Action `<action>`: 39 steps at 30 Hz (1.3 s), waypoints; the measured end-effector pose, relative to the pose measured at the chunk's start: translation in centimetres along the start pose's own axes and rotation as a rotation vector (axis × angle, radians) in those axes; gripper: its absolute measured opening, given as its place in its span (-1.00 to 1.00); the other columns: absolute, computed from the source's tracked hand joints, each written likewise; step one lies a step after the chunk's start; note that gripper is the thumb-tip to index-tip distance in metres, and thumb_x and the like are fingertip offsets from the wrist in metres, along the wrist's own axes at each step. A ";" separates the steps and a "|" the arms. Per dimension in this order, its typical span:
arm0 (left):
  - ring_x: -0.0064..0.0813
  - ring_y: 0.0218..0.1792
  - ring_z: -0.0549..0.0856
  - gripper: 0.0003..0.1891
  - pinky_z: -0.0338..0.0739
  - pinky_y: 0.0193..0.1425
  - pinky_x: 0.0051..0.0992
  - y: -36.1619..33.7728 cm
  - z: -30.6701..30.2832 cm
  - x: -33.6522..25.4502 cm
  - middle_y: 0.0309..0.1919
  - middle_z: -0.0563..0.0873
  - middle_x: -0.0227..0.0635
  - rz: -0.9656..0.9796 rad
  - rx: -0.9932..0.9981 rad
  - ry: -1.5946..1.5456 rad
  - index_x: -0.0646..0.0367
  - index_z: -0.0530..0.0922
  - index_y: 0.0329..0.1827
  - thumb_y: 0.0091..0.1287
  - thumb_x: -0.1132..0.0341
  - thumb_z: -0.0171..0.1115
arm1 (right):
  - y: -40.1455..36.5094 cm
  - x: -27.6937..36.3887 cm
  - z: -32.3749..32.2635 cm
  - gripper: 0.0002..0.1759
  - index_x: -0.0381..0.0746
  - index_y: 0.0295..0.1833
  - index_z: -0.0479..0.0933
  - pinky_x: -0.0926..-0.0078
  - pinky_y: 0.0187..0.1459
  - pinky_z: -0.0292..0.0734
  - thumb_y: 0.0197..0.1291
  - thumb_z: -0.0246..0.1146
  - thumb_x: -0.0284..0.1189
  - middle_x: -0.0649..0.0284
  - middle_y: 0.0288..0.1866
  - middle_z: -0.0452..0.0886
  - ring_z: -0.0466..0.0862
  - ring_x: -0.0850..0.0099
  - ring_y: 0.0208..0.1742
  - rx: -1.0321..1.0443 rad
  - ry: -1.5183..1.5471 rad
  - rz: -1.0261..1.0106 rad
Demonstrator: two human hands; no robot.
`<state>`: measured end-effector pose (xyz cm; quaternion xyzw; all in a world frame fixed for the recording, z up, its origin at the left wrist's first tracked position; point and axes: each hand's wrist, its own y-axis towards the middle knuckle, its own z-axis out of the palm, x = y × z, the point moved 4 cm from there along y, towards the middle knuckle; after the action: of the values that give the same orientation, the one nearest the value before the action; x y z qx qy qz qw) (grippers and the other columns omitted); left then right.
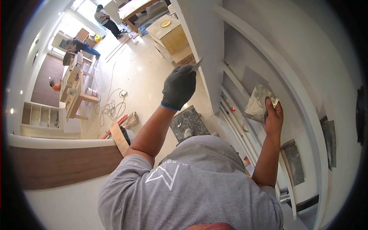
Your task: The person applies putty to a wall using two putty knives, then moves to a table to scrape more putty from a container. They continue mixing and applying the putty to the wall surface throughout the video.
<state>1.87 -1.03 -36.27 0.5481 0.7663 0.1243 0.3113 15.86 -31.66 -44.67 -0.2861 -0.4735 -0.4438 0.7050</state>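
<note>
The gloved left hand [179,87] is wrapped around a thin-bladed scraper [197,66], its blade beside the white panel [203,34]. At right, the bare right hand [273,118] pinches a metal plate [259,112] bearing pale putty [253,102]; a wooden workbench [86,98] stands far left.

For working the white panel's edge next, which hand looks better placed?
Likely the left hand: it grips a thin blade that appears near the edge of the white panel, while the right hand holds a flat plate with pale paste.
</note>
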 end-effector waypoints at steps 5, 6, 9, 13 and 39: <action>0.00 -0.20 0.69 -0.87 0.60 -0.14 -0.23 -1.4 1.8 2.9 -0.28 0.71 -0.07 -0.103 0.026 -0.173 0.19 0.67 -0.22 0.25 0.35 0.28 | 0.0 0.0 0.0 -0.67 -0.31 0.13 0.53 0.51 0.22 0.37 0.40 0.23 -0.32 0.29 0.06 0.64 0.56 0.54 0.09 0.002 -0.004 -0.004; 0.00 -0.19 0.69 -0.87 0.60 -0.13 -0.24 -1.5 2.4 3.6 -0.27 0.71 -0.07 -0.132 0.063 -0.181 0.20 0.68 -0.22 0.25 0.35 0.28 | 0.1 -0.1 -0.1 -0.67 -0.31 0.13 0.53 0.51 0.22 0.37 0.40 0.23 -0.32 0.29 0.06 0.64 0.56 0.54 0.09 0.000 -0.015 -0.008; 0.01 -0.19 0.68 -0.85 0.59 -0.13 -0.21 -1.3 4.2 5.1 -0.27 0.71 -0.06 0.055 0.069 -0.132 0.17 0.67 -0.23 0.26 0.30 0.28 | 0.1 -0.1 -0.2 -0.67 -0.32 0.14 0.53 0.51 0.22 0.36 0.40 0.23 -0.32 0.28 0.07 0.64 0.56 0.53 0.09 -0.002 -0.040 0.005; 0.02 -0.20 0.68 -0.82 0.58 -0.12 -0.17 -2.0 4.4 5.5 -0.27 0.70 -0.06 -0.118 0.129 -0.024 0.15 0.67 -0.25 0.29 0.24 0.22 | 0.1 0.1 0.0 -0.65 -0.32 0.14 0.53 0.52 0.22 0.35 0.39 0.23 -0.32 0.28 0.07 0.64 0.55 0.53 0.09 -0.017 -0.021 -0.005; 0.02 -0.34 0.67 -0.89 0.58 -0.25 -0.08 1.3 -0.1 -0.3 -0.39 0.66 -0.06 0.024 0.082 0.086 0.15 0.60 -0.32 0.27 0.32 0.18 | 0.2 -0.1 -0.1 -0.67 -0.32 0.14 0.53 0.52 0.23 0.36 0.39 0.24 -0.35 0.28 0.08 0.63 0.55 0.52 0.10 -0.013 0.025 0.005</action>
<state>2.88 -0.81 -35.37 0.5639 0.7767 0.1199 0.2536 16.06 -31.60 -44.84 -0.2863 -0.4609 -0.4485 0.7103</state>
